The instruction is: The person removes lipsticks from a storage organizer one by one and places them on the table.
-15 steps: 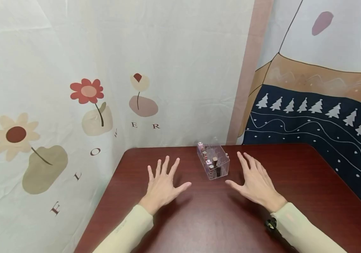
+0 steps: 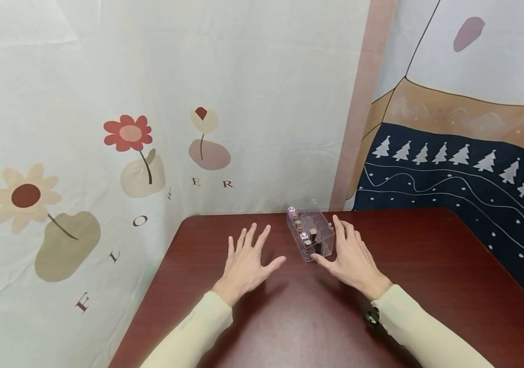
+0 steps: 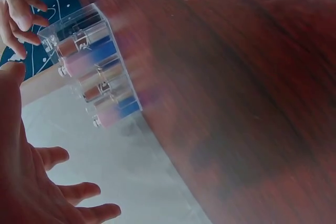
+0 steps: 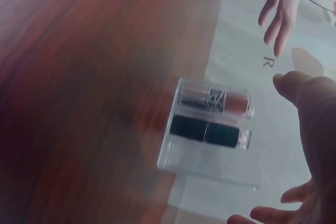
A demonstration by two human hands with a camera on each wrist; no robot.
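Note:
A clear plastic lipstick organizer [image 2: 324, 225] stands on the table, divided into rows of compartments. Several lip products fill its left row; the left wrist view shows a pink-and-blue tube [image 3: 92, 59] among them. A black lipstick [image 4: 191, 128] occupies the front row beside a red-and-silver tube [image 4: 236, 103]. My right hand [image 2: 354, 258] is at the organizer's right front, fingers spread and thumb across its front corner; whether it touches cannot be told. My left hand [image 2: 245, 268] hovers left of the organizer, fingers spread, apart from it. Neither hand holds anything.
The dark red wooden table [image 2: 285, 327] meets a pale curtain [image 2: 262, 128] with printed flowers behind and to the left. A navy cloth with white trees [image 2: 441, 153] hangs at the right. A dark watch [image 2: 372, 317] shows at the right cuff.
My right hand has moved left and closer to the organizer. The left hand has shifted slightly to the right. The organizer stays in place.

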